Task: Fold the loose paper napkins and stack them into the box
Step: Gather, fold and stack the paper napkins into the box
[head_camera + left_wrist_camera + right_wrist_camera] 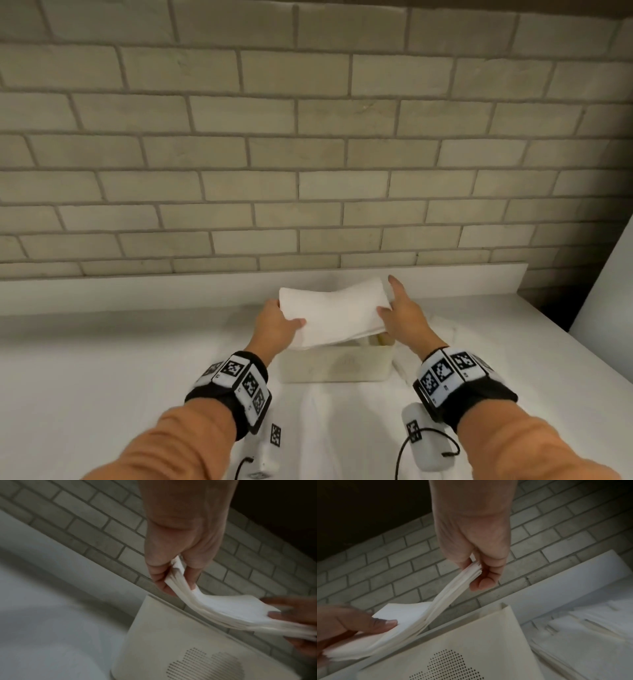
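Just below both sets of fingers stands the open box [334, 368]. Above it the left hand [274, 323] and right hand [404, 317] each pinch one end of the folded napkin stack [334, 313]. Best lowered level, ends released together, edges square inside the walls.

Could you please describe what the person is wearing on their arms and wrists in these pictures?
Both arms are in orange long sleeves. The left hand and right hand are bare. Each wrist carries a black band set with white tiles printed with black-and-white square markers. A white capsule-shaped unit with a thin black cable hangs below each wrist.
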